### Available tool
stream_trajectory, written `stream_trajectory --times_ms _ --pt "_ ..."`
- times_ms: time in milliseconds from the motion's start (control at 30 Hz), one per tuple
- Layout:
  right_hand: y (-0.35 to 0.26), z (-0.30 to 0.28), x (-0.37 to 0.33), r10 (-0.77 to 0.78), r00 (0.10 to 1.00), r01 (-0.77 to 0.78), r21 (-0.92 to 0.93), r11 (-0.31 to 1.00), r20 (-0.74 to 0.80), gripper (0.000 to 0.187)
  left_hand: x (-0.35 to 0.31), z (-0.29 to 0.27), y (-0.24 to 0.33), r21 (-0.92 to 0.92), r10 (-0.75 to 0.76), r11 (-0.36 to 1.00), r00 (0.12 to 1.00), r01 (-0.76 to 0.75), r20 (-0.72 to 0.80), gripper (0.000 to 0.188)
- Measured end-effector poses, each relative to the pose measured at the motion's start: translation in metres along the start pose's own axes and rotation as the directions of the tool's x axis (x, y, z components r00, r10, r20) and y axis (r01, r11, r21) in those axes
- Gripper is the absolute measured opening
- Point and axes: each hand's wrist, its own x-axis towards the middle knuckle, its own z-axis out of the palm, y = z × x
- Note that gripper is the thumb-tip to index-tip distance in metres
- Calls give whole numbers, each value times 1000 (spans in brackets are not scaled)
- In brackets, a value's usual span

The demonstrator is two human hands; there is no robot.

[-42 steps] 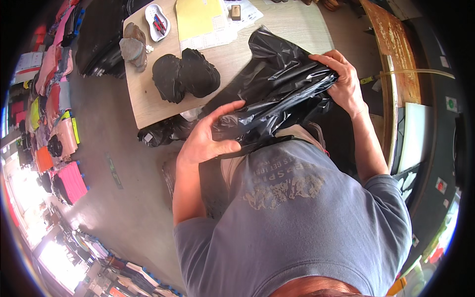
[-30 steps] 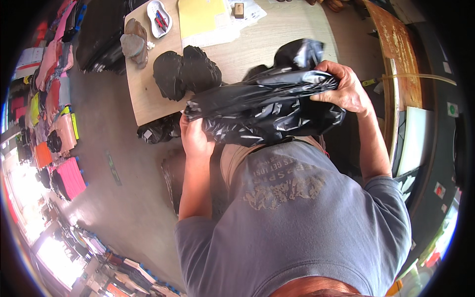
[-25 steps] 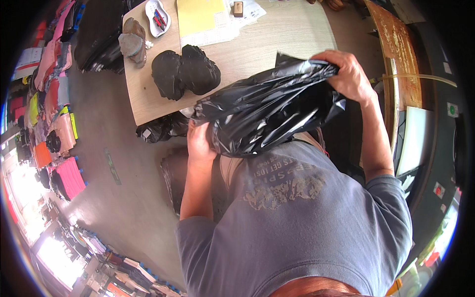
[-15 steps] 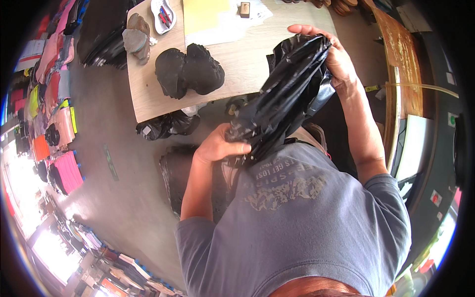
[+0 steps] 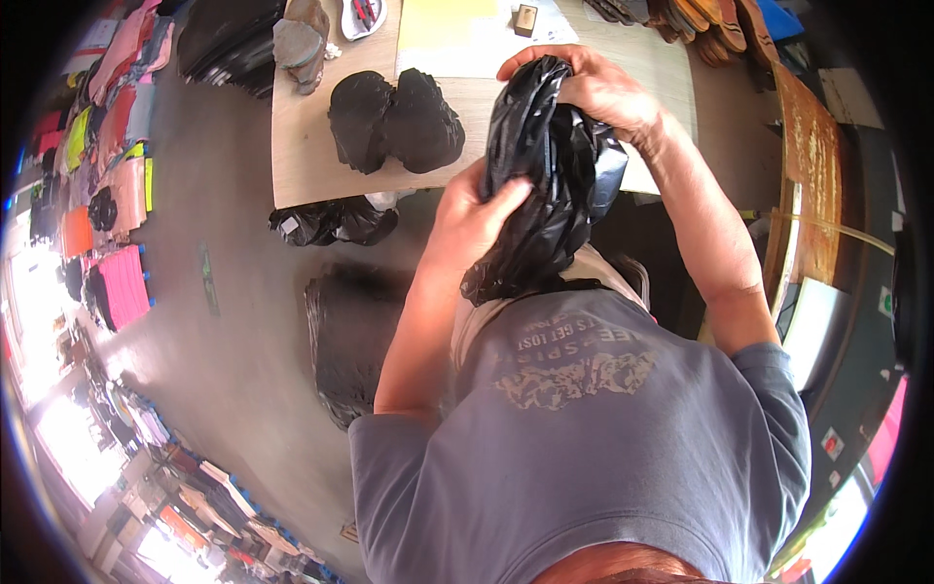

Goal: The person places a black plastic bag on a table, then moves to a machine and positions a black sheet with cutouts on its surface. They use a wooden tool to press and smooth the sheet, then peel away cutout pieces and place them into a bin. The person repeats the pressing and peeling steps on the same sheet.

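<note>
A crumpled black plastic bag (image 5: 555, 195) is held upright in front of my body, over the near edge of the table. My left hand (image 5: 474, 219) grips its left side, thumb lying across the plastic. At the top, my right hand (image 5: 608, 97) curls over the bag with its fingers on the plastic. What the bag contains, if anything, is hidden. On the light wooden table (image 5: 300, 165), left of the bag, two dark stacks of cut pieces with rounded edges (image 5: 426, 122) lie side by side.
Farther back lie a brown stone-like lump (image 5: 300, 54), a white dish (image 5: 363, 21) with red pens, yellow sheet (image 5: 448, 24) and small box (image 5: 525, 19). Black bags (image 5: 336, 222) sit below the table edge. A dark stack (image 5: 355, 341) stands on the floor; a rusty board (image 5: 809, 175) stands right.
The bag has gone from stretched out diagonally to bunched and more upright. My left hand has moved up and to the right; my right hand has shifted left over its top.
</note>
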Motion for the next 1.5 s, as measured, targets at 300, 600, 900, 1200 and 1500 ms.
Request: stream_trajectory --times_ms 300,600,900,1200,1500 --pt "61 28 -28 130 983 -94 261 961 -127 73 -21 -29 -32 -458 -15 883 972 -97 -234 29" --pt "88 38 83 14 922 80 225 971 -387 59 28 -134 26 -111 0 992 892 -56 -451 36" --pt "122 31 203 -70 806 -193 -374 907 -587 73 153 -279 32 392 129 919 904 46 -408 34" --pt "233 -9 188 159 798 -249 -78 965 -582 49 181 -341 -53 313 52 945 899 97 -435 32" --pt "189 45 119 429 666 -301 306 903 -610 66 138 -323 -42 129 -117 974 897 188 -426 41"
